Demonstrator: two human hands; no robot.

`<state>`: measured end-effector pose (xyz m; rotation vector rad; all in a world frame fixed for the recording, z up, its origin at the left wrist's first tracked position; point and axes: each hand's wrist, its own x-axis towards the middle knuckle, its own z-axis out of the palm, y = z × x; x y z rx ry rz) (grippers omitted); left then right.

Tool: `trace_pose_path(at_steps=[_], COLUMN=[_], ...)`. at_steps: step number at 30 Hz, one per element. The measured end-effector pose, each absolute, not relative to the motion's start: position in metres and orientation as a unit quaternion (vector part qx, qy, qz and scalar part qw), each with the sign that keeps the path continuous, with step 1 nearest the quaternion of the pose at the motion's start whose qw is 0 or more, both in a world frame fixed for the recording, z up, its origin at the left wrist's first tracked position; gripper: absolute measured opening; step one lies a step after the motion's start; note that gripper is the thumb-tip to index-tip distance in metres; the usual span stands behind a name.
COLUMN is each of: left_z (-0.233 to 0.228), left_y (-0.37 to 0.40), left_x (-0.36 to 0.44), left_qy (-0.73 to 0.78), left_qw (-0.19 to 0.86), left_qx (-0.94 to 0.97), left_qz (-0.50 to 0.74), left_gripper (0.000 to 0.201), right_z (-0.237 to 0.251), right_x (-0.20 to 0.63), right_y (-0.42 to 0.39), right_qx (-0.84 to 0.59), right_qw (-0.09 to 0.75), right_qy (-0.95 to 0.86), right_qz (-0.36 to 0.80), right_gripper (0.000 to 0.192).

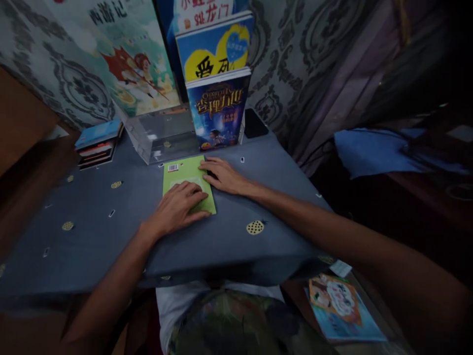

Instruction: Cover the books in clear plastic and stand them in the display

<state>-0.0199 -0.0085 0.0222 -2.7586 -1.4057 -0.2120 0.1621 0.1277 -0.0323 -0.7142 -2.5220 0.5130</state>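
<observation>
A thin green book [188,170] lies flat on the grey table, a barcode at its upper left. Across its lower half rests my left hand [183,204], palm down with the fingers stretched out. My right hand [223,176] touches the book's right edge, its fingertips on the cover and its thumb apart from the fingers. Just behind the book stands a clear acrylic rack [148,140]. Upright in it are a dark blue book [219,116], a blue and yellow book [214,47] and a large book with a red-caped figure [136,64].
A small stack of books [98,140] sits at the table's left back. Beside the rack lies a black phone-like slab [255,123]. The patterned tablecloth [92,236] hangs over the front edge. Low on the right is a colourful picture book [342,305], below table height.
</observation>
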Motion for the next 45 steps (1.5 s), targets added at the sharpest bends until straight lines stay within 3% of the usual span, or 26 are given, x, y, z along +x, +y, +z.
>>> trace_pose_path(at_steps=[3,14,25,40,45], left_z=[0.021,0.021,0.025,0.024,0.026], left_y=[-0.014,-0.018,-0.017,-0.02,-0.02], left_x=[-0.017,-0.009,-0.012,-0.007,-0.006], left_qy=[-0.434,-0.422,-0.41,-0.425,-0.437], left_qw=[0.025,0.1,0.051,0.099,0.063], left_qx=[-0.899,-0.901,-0.906,-0.9,-0.897], left_qz=[-0.049,-0.015,-0.094,-0.009,0.01], left_gripper=[0.049,0.029,0.033,0.037,0.034], right_z=[-0.029,-0.014,-0.013,-0.006,-0.012], right_x=[0.181,0.203,0.202,0.206,0.209], right_y=[0.107,0.074,0.069,0.055,0.044], right_qx=[-0.229,-0.178,-0.194,-0.143,-0.123], right_qw=[0.237,0.285,0.316,0.3,0.298], right_qy=[-0.921,-0.884,-0.84,-0.887,-0.913], right_qz=[0.207,0.324,0.396,0.322,0.249], right_gripper=[0.042,0.034,0.028,0.035,0.042])
